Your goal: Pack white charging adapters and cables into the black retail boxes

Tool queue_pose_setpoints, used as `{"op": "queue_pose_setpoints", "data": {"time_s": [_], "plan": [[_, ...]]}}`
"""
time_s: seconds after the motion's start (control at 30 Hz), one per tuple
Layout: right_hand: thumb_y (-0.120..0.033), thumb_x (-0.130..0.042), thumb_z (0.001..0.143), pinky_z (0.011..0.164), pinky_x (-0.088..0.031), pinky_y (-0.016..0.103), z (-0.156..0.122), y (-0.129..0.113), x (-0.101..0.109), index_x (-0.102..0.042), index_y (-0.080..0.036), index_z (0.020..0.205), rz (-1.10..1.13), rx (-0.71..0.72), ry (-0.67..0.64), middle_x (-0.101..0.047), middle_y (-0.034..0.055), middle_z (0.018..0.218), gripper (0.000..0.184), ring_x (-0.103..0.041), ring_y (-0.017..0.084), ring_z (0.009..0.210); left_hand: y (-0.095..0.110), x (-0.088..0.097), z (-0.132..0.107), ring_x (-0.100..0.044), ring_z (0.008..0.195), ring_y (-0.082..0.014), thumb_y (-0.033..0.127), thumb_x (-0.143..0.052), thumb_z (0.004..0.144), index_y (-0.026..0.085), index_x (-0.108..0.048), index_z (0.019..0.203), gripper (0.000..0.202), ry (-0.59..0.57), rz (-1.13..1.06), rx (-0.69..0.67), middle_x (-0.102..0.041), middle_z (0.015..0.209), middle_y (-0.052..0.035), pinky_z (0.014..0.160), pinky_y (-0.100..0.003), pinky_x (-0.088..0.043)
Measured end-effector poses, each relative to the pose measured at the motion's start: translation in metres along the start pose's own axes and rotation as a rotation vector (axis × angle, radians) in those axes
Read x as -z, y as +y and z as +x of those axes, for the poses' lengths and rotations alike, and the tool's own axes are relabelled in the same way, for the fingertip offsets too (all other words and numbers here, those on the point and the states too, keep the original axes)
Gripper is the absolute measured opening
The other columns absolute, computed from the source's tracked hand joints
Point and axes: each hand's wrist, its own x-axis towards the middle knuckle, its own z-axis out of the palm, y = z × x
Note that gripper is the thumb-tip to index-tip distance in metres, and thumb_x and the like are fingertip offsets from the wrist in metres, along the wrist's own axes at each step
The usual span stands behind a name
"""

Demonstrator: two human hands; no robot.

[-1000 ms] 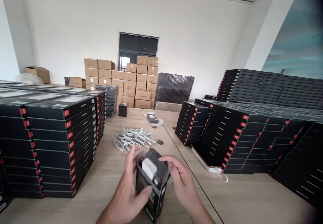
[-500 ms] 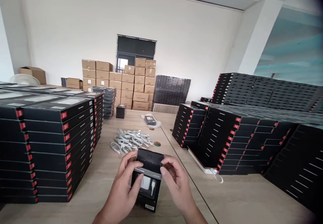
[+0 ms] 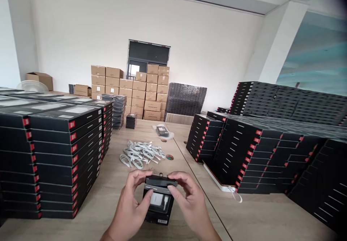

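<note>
A small black retail box [image 3: 156, 215] stands in front of me near the table's front edge. A white charger and a white cable plug are printed or visible on its front. My left hand [image 3: 132, 201] grips its left side, thumb on the front and fingers at the top edge. On the right side, my right hand [image 3: 188, 201] holds the top, with the thumb on the front edge and fingers behind the lid flap [image 3: 161, 180]. The flap is nearly folded down over the opening. Beyond the box lies a heap of white cables [image 3: 141, 152].
Tall stacks of black boxes stand on the left [image 3: 51, 161] and right [image 3: 238, 150]. A white tray [image 3: 217, 177] with a loop lies by the right stack. Farther back are a bagged black box [image 3: 162, 130], a small box pile [image 3: 131, 121] and brown cartons [image 3: 138, 94].
The box's lid flap, upright before, has tipped down toward the opening. Both hands have closed in over the top edge, the right fingers moving behind the flap.
</note>
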Motion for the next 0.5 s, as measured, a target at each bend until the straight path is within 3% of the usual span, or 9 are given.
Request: {"op": "queue_pose_setpoints", "data": {"time_s": [0.07,0.2,0.5], "plan": [[-0.030,-0.067,0.085,0.085,-0.054,0.034,0.002,-0.003,0.001,-0.070,-0.022,0.093,-0.028,0.014,-0.064,-0.068,0.0079,0.095,0.011,-0.066,0.022,0.093,0.004,0.002,0.002,-0.055,0.121,-0.0202,0.025,-0.054,0.091,0.026,-0.052,0.122,0.031,-0.037,0.003,-0.025,-0.061,0.126,-0.0072,0.104,-0.037,-0.042],[-0.032,-0.066,0.086,0.089,-0.052,0.034,0.004,-0.002,0.004,-0.073,-0.025,0.090,0.010,-0.004,-0.116,-0.066,0.0075,0.100,0.011,-0.065,0.022,0.097,0.011,0.006,0.005,-0.058,0.115,-0.0205,0.026,-0.050,0.093,0.026,-0.066,0.105,0.020,-0.045,0.034,-0.072,-0.065,0.117,-0.0060,0.101,-0.036,-0.044],[-0.038,-0.068,0.084,0.095,-0.052,0.040,0.004,0.003,0.016,-0.076,-0.027,0.097,0.172,-0.140,-0.295,-0.069,0.0095,0.119,0.019,-0.063,0.026,0.112,0.004,0.008,0.003,-0.054,0.123,-0.0219,0.027,-0.046,0.094,0.026,-0.067,0.102,0.023,-0.053,0.126,-0.048,-0.059,0.129,-0.0083,0.107,-0.041,-0.040]]}}
